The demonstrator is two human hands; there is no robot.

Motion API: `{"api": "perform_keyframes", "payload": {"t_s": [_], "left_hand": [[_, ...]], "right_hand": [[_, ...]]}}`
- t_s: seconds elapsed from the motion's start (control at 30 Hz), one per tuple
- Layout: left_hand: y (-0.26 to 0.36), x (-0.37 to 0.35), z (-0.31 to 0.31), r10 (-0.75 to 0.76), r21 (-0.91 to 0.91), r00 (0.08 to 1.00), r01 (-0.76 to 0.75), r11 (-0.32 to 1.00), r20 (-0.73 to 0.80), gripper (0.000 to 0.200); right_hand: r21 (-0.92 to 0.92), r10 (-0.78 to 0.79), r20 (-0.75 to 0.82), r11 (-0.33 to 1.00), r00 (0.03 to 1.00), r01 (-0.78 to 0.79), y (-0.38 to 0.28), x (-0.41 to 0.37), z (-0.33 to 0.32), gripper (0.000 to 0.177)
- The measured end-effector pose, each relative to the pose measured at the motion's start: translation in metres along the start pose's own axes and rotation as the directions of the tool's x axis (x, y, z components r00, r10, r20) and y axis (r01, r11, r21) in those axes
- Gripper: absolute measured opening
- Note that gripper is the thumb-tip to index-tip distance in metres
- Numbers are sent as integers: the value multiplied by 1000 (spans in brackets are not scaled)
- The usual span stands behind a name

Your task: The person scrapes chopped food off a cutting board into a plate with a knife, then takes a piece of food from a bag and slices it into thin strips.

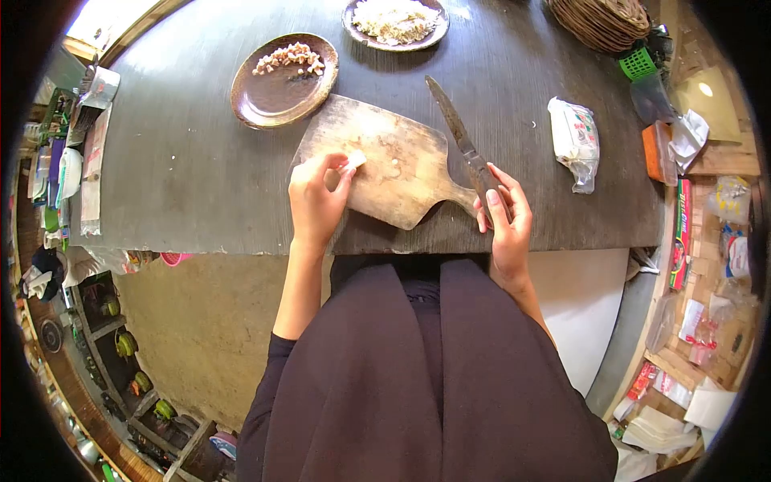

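My left hand [319,197] is over the left part of a wooden cutting board [409,161], its thumb and fingers pinched on a small pale piece [355,159]. My right hand [507,225] holds a knife [459,128] by its dark handle, beside the board's handle. The blade points up and away, to the right of the board. A tiny pale bit lies on the board's middle. Beyond the board, a brown plate [277,95] holds small chopped reddish-white pieces [291,58]. Another plate [438,34], farther back, bears a pale chopped heap [395,19].
On the dark table [193,161], a white plastic packet [575,140] lies at the right. A woven basket [602,24] and a green plastic basket [637,64] are at the back right. An orange box [652,153] stands by the right edge; papers [96,161] lie left.
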State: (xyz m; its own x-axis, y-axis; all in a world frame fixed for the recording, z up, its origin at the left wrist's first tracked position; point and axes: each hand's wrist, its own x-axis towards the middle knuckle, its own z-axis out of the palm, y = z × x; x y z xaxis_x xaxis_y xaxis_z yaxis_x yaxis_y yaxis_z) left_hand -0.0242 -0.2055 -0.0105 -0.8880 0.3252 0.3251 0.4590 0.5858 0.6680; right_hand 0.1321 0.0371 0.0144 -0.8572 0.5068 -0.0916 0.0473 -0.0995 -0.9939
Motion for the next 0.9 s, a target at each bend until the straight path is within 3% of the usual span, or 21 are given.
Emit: {"api": "perform_keyframes", "payload": {"t_s": [0.23,0.33,0.47,0.53,0.57,0.63,0.67,0.73,0.77,0.83,0.9], "left_hand": [[11,4,-8,-4,82,997,-2,997,74,17],[7,4,-5,64,118,995,-73,990,78,17],[1,5,-3,45,91,998,-48,995,36,20],[15,7,-10,-264,-197,961,276,941,88,25],[15,7,-9,-263,-197,961,276,941,88,25],[13,5,-7,-262,-695,941,336,636,216,31],[15,4,-10,-304,-708,905,422,566,297,37],[24,1,-11,-273,-745,905,424,515,326,38],[30,-1,-10,-241,-778,905,425,462,351,40],[37,-5,-9,-236,-795,895,444,414,377,43],[42,-8,-7,-213,-828,894,446,339,394,43]], "right_hand": [[26,31,23,999,999,-31,-1,-1,4,40],[10,29,35,1000,999,-30,1,-2,3,39],[18,13,35,1000,999,-14,1,-3,4,39],[36,44,55,998,998,-46,-2,-3,4,41],[36,43,56,998,998,-45,-4,-4,4,41],[274,165,122,942,979,-193,-8,-5,7,46],[274,164,121,942,979,-192,-9,-6,10,46],[361,174,276,893,945,-270,-9,-7,19,40],[361,175,274,893,946,-270,-7,-7,21,40],[277,125,348,933,929,-229,-3,-5,25,36],[254,123,322,944,939,-211,-4,-2,32,31]]}}
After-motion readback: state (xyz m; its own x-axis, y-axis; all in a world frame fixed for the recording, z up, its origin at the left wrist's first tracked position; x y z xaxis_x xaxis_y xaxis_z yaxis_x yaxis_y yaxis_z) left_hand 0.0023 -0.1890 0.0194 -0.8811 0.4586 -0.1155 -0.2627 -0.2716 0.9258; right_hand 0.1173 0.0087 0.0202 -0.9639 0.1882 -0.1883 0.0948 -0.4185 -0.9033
